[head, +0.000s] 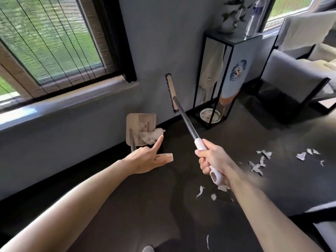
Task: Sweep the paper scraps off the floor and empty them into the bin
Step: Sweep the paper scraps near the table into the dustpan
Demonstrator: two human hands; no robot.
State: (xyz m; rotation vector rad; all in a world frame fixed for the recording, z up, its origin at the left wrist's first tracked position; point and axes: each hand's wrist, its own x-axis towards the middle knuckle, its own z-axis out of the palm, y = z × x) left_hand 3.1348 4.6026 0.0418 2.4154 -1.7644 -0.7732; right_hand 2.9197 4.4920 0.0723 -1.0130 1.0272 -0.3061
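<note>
right hand [211,163]: gripping the broom [183,113] by its white handle
left hand [147,158]: holding the dustpan [141,128] handle, forefinger out
scraps [258,166]: sitting at 3 o'clock, feather-light, probably scattering easy

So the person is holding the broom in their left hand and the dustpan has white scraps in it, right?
Not quite. The head view shows the broom held in the right hand, not the left. The left hand holds the dustpan's handle. The dustpan does hold white scraps.

Single head-worn wide-angle view — looks forward and steeply down over both forearms at the dark floor [254,128]. Landmark: the window [54,44], upper left and close — frame edges bow with distortion.
</note>
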